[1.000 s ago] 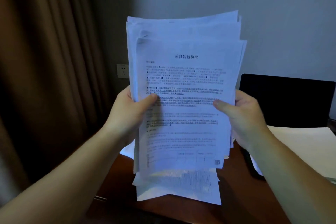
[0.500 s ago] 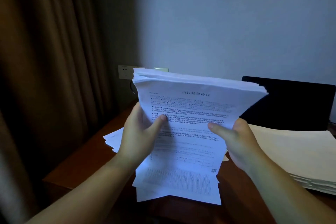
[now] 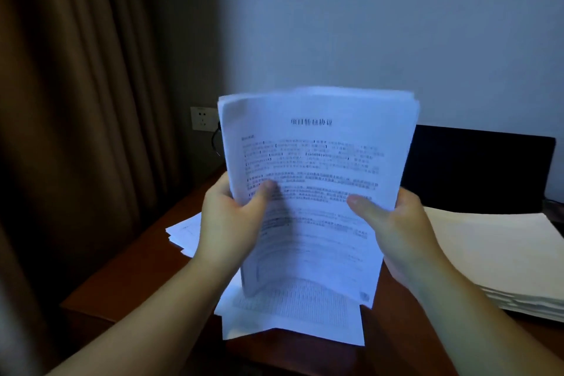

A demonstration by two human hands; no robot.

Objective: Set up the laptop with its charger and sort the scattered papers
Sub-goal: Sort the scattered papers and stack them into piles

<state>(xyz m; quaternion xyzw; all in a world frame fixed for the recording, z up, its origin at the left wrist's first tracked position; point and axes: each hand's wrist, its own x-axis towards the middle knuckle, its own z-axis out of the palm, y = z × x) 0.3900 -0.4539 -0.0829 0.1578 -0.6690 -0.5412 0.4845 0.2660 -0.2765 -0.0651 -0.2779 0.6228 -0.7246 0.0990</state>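
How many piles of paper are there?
4. The held stack is gripped by the left hand and right hand. Loose sheets lie under it, a small pile left, a cream stack right. More may hide behind.

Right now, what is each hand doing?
Left hand: closed on the left edge of the paper stack.
Right hand: closed on the stack's right edge.
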